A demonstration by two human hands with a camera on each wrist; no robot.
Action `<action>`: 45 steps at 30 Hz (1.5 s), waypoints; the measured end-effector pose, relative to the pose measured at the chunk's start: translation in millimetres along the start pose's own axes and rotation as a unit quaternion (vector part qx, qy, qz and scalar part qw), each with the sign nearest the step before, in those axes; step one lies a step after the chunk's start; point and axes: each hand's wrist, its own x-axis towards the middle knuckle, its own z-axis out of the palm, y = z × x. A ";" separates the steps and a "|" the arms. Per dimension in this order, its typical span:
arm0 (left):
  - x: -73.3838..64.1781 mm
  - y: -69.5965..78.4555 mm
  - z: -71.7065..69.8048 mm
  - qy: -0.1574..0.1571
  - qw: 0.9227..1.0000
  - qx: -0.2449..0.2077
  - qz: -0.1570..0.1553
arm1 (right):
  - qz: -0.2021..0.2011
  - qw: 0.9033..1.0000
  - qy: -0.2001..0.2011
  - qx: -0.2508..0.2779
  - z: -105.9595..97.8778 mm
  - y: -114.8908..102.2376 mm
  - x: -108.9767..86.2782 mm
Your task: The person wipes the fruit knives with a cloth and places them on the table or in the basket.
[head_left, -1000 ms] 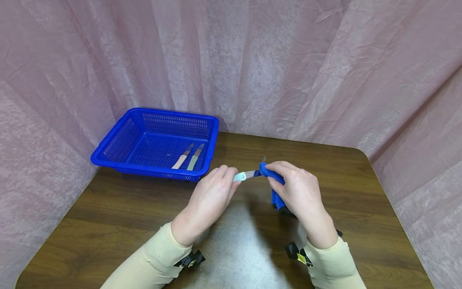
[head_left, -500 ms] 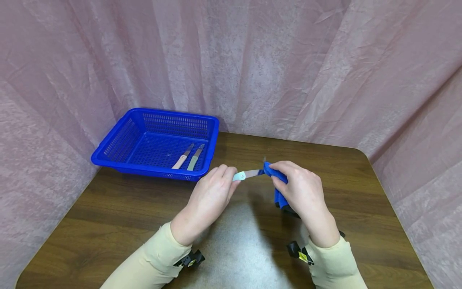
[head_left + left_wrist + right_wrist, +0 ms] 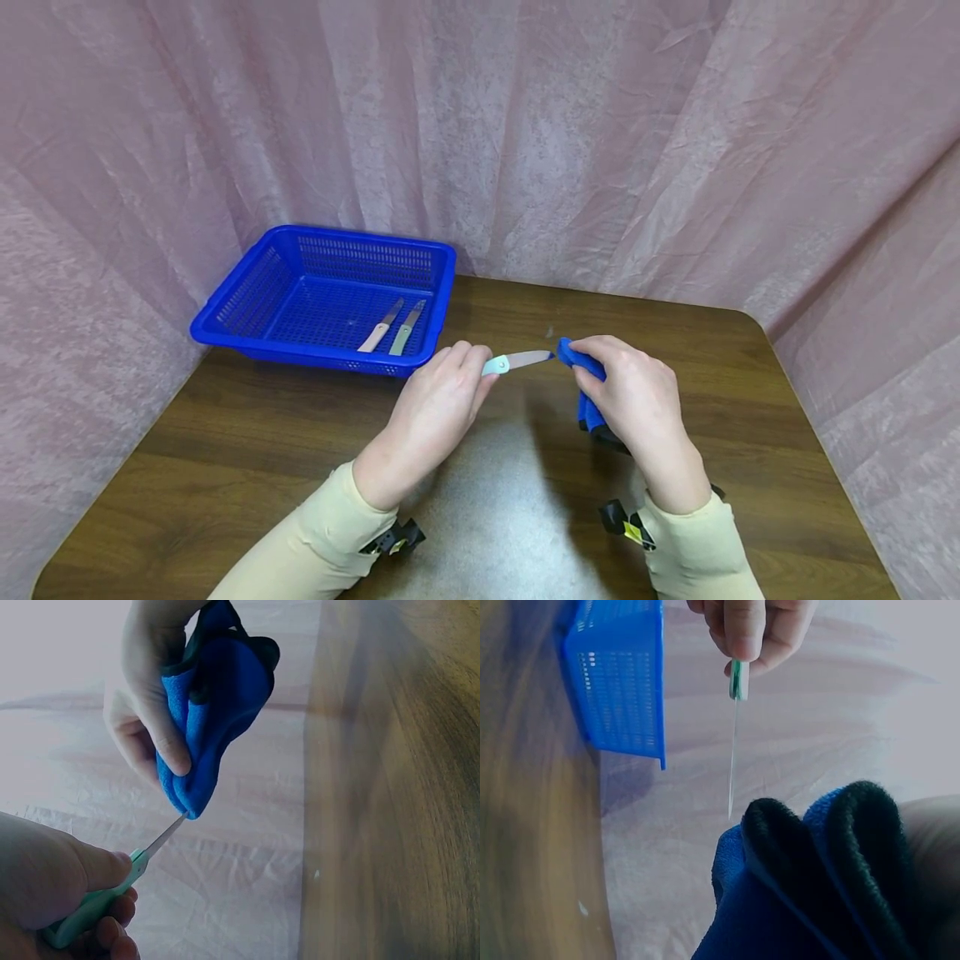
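My left hand (image 3: 437,404) grips the mint-green handle of a small folding knife (image 3: 528,359), its blade out and pointing right. In my right hand (image 3: 633,392) a folded blue cloth (image 3: 591,414) with dark edging is pinched between thumb and fingers. The blade tip is right at the cloth's edge, and nearly the whole blade shows. The left wrist view has the knife (image 3: 163,838) slanting up to the lower end of the cloth (image 3: 225,697). Seen from the right wrist, the blade (image 3: 733,757) appears edge-on just above the cloth's folds.
A blue plastic basket (image 3: 322,344) stands on the wooden table (image 3: 262,442) at the left. Inside it lie a knife with a pink handle (image 3: 373,337) and one with a green handle (image 3: 401,339). Pink curtains (image 3: 525,142) hang behind and on both sides.
My right hand and the cloth have slid right along the blade toward its tip, uncovering more of the metal. My left hand and the knife have stayed almost in place.
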 end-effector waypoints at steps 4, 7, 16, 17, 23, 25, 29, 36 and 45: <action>-0.4 0.1 0.2 0.000 1.000 -0.003 -0.002 | 0.001 1.000 0.018 0.005 -1.9 -1.7 -0.8; -1.0 0.0 0.4 -0.004 1.000 -0.006 -0.003 | -0.011 0.999 0.035 0.015 -2.2 -6.2 -1.3; -1.8 1.3 1.4 -0.011 1.000 -0.002 0.004 | -0.077 0.995 0.058 0.039 3.7 -24.4 -4.5; -1.9 1.6 1.5 -0.011 1.000 -0.002 0.005 | -0.084 0.994 0.059 0.042 4.7 -26.2 -4.9; -2.5 3.1 2.7 -0.010 1.000 -0.006 0.010 | -0.116 0.990 0.060 0.048 9.7 -35.3 -7.4; -2.8 3.5 2.7 -0.013 1.000 -0.007 0.009 | -0.122 0.990 0.056 0.048 10.8 -37.6 -8.1; -2.9 4.2 2.3 -0.018 1.000 -0.008 0.009 | -0.131 0.989 0.049 0.046 12.2 -40.6 -9.1; -2.5 4.1 3.0 -0.021 1.000 -0.007 0.011 | -0.136 0.989 0.050 0.039 13.5 -41.4 -8.8; -2.5 3.9 3.6 -0.014 1.000 -0.006 0.011 | -0.135 0.989 0.050 0.035 14.0 -39.5 -7.7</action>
